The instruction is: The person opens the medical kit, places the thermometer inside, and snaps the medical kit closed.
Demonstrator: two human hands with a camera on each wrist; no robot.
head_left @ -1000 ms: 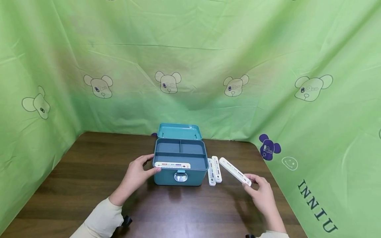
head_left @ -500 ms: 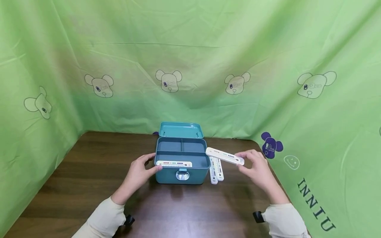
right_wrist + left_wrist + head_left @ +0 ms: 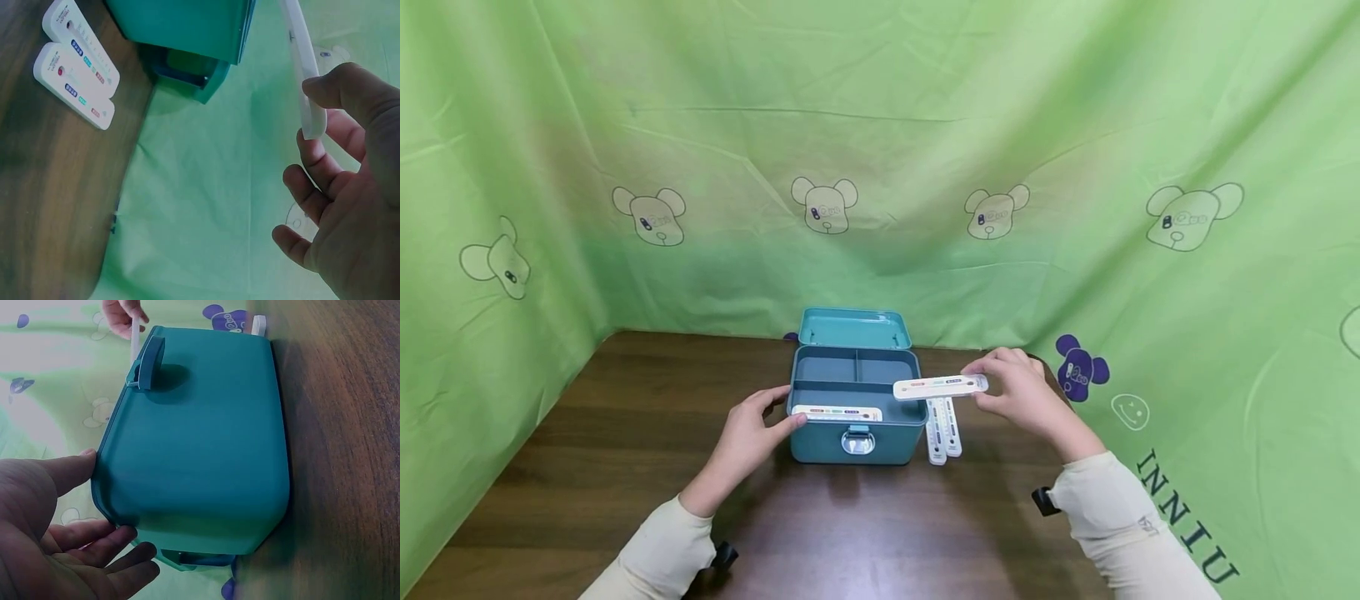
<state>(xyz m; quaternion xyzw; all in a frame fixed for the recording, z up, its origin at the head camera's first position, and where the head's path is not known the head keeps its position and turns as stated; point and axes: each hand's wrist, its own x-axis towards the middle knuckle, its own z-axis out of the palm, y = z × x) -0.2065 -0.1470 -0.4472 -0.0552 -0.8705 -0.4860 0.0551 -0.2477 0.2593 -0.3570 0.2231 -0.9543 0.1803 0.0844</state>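
Observation:
A teal storage box stands with its lid swung back, showing a divided tray inside. One white thermometer lies along the front wall of the tray's front compartment. At the left front corner, my left hand grips the box, thumb on the front rim and fingers at the side, as the left wrist view also shows. My right hand pinches another white thermometer by its right end. Its free end reaches over the box's right rim, and its coloured labels face up. In the right wrist view, the held thermometer is seen edge-on.
Two more white thermometers lie side by side on the brown wooden table, just right of the box. A metal clasp sits on the box's front. Green cloth printed with bear heads hangs behind and at both sides.
My right hand has carried the thermometer left and up from the table's right side to over the box's right rim, turning it from slanted to nearly level. My left hand stays at the box corner.

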